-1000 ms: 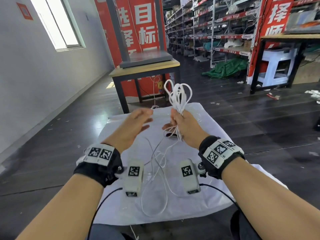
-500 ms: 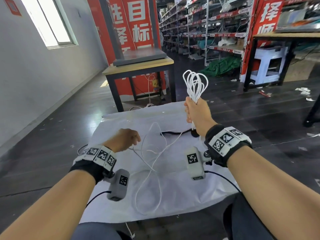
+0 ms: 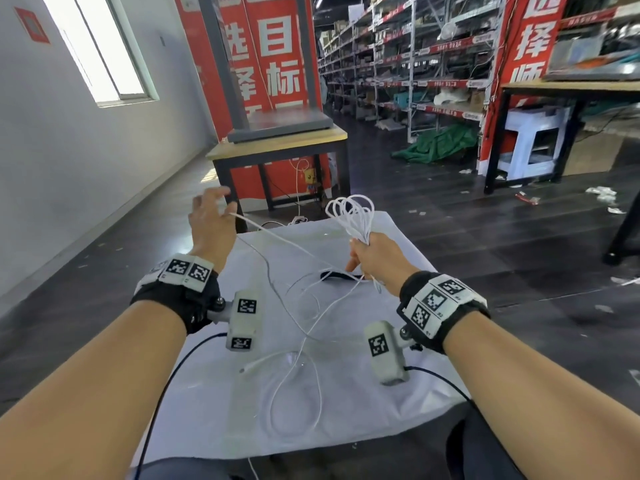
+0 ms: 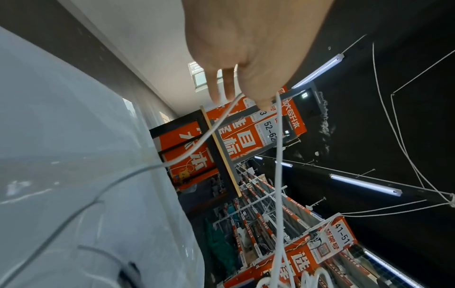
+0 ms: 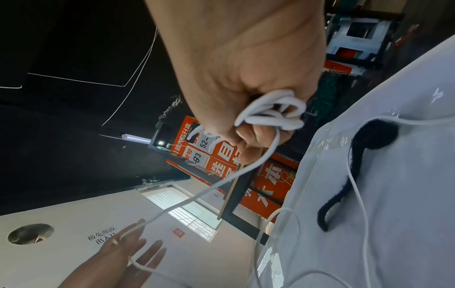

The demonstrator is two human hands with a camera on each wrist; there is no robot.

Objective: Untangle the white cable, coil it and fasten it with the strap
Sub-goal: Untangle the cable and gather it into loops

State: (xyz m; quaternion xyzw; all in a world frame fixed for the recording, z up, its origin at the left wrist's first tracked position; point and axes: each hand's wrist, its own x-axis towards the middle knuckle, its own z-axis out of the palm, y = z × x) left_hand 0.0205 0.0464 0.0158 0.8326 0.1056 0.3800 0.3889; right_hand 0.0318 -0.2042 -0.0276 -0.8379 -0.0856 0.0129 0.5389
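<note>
My right hand (image 3: 375, 259) grips a bunch of coiled loops of the white cable (image 3: 351, 214), which stand up out of the fist; the right wrist view shows the fingers (image 5: 251, 134) curled round the loops (image 5: 270, 115). One strand runs taut to my left hand (image 3: 211, 220), raised at the table's far left with fingers spread and straight. There the cable (image 4: 278, 175) hooks over the hand (image 4: 246, 48) between thumb and fingers. The rest of the cable (image 3: 298, 386) lies in loose curves on the cloth. The black strap (image 3: 337, 276) lies flat just below my right hand.
A white cloth (image 3: 398, 393) covers the small table in front of me. Beyond it stands a wooden table (image 3: 277, 143) with a grey base and red banners. Shelving, a green tarp (image 3: 440, 145) and a white stool (image 3: 533, 140) are on the right, a wall on the left.
My left hand has risen from the cloth up and to the far left, drawing a strand out with it. My right hand with the coil has come down a little.
</note>
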